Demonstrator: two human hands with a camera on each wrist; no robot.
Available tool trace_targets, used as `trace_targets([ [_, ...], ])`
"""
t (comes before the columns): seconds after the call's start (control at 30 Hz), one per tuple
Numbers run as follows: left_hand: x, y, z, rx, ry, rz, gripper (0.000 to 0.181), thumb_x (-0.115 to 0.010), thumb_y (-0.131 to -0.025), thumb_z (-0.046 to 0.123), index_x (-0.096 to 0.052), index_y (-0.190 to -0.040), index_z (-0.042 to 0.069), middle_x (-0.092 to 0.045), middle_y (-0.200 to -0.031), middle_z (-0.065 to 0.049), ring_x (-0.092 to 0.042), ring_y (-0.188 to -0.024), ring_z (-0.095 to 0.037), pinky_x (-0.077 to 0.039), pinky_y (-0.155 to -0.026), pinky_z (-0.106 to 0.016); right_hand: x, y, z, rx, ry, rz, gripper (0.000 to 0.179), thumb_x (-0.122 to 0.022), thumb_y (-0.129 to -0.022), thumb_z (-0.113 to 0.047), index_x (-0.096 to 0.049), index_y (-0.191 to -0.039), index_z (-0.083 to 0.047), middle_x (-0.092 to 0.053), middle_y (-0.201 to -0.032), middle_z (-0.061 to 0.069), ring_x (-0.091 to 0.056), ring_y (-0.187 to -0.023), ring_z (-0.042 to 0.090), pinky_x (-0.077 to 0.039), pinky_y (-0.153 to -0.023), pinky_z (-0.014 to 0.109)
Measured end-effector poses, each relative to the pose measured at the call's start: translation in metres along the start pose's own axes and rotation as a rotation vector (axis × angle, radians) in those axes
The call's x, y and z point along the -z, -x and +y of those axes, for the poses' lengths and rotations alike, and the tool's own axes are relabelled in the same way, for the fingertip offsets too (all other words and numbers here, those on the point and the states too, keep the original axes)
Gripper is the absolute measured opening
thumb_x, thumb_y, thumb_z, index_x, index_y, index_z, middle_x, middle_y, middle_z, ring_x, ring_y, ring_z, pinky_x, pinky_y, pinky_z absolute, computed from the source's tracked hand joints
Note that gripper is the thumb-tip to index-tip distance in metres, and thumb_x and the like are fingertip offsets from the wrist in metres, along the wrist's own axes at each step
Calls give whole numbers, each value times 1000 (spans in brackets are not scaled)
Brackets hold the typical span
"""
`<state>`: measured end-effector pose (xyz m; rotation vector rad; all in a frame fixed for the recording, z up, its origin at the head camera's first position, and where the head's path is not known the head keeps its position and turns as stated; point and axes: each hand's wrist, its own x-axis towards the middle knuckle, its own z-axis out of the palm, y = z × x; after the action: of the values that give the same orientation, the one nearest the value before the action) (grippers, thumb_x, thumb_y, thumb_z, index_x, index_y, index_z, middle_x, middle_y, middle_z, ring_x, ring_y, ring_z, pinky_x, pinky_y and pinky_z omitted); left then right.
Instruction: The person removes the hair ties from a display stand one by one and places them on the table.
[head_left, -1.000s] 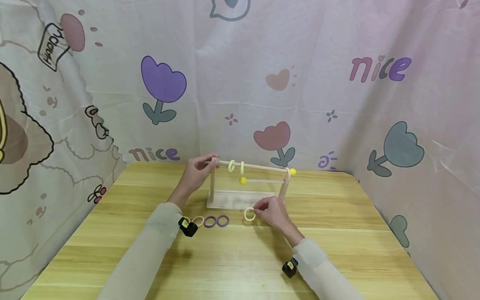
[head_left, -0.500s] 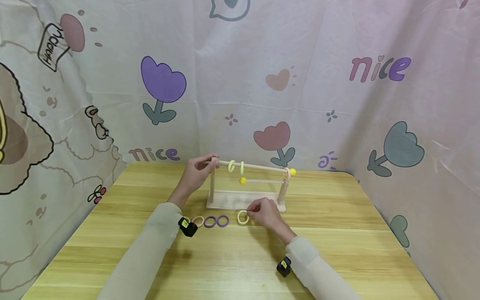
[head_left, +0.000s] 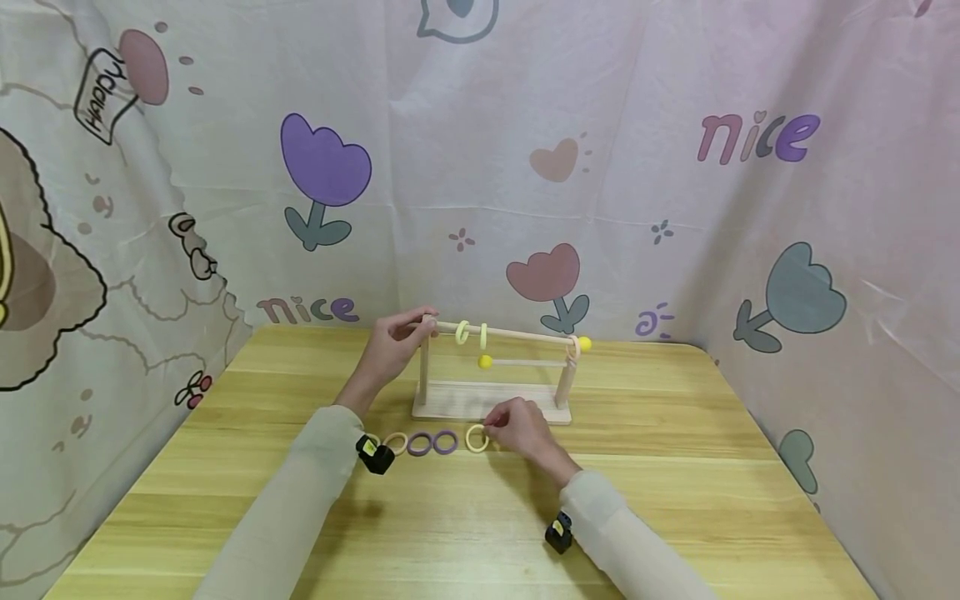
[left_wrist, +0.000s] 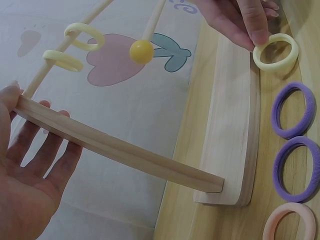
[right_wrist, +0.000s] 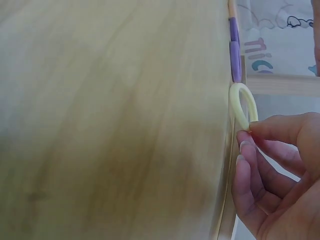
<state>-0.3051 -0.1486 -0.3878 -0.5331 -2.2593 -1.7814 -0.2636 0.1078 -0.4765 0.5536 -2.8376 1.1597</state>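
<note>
My left hand [head_left: 390,346] grips the top of the left post [left_wrist: 120,145] of a wooden stand, at the end of its upper rod [head_left: 517,335]. Two pale yellow-green hair ties [left_wrist: 62,59] hang on that rod near this post, and a peach one [head_left: 571,350] loops around the right end. Low in front of the stand's base [head_left: 465,404], my right hand [head_left: 522,429] pinches a pale yellow hair tie [left_wrist: 275,66] at its edge between thumb and fingertips. Just left of it lie two purple hair ties [left_wrist: 276,170] on the table.
Left of the purple pair lies a peach hair tie [left_wrist: 270,220], with another pale one partly hidden by the black left wrist camera [head_left: 375,455]. A lower rod ends in a yellow ball [head_left: 485,362]. Patterned cloth [head_left: 465,167] hangs behind the wooden table [head_left: 450,525].
My right hand has moved left with the pale yellow hair tie, bringing it close to the purple ones and lower toward the table. The left hand keeps its grip on the post.
</note>
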Motion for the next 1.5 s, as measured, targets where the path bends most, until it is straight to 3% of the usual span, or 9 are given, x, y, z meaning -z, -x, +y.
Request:
trace_targets([
  [0.27,0,0,1,0,1,3,32,-64,-104,28,-72,-130,10,-72,-115,-28,-71,-105,-27,-54,-81,-27,-3,-1,-2,-8,12,-24,4,-82,-83,-11,-81,-86,-9,-78,-77,2,-61,-64,3,-49,-63,21],
  [0.5,0,1,3,-2,3,2,32,-64,-104,27,-72,-129,10,-71,-113,-28,-70,-95,-6,-50,-76,-22,-7,-3,-3,-1,12,-31,6,-82,-84,-13,-81,-86,-8,-78,-77,1,-60,-64,2,-49,-64,21],
  [0.9,0,0,0,0,-4,-2,32,-64,-104,28,-71,-130,9,-72,-112,-26,-68,-95,-4,-49,-76,-20,-8,-2,-5,-4,31,-28,5,-80,-86,-13,-80,-82,-10,-78,-78,0,-61,-65,2,-48,-64,21],
  [1.0,0,0,0,4,-5,0,32,-64,-104,28,-71,-129,10,-72,-112,-25,-69,-96,-7,-49,-76,-20,-8,-1,-5,-1,29,-26,5,-81,-85,-13,-80,-83,-9,-78,-78,1,-61,-65,2,-48,-65,21],
  [1.23,0,0,1,15,-6,4,33,-64,-103,30,-72,-129,11,-74,-114,-23,-70,-107,-28,-54,-82,-21,0,3,-4,5,28,15,3,-82,-84,-12,-81,-85,-9,-78,-79,0,-63,-68,4,-52,-69,25],
  [1.5,0,0,2,22,-15,4,33,-64,-104,28,-71,-130,9,-73,-115,-24,-69,-111,-35,-54,-84,-20,18,7,-5,-11,35,77,6,-82,-83,-13,-80,-78,-15,-78,-76,-3,-66,-72,6,-51,-72,28],
])
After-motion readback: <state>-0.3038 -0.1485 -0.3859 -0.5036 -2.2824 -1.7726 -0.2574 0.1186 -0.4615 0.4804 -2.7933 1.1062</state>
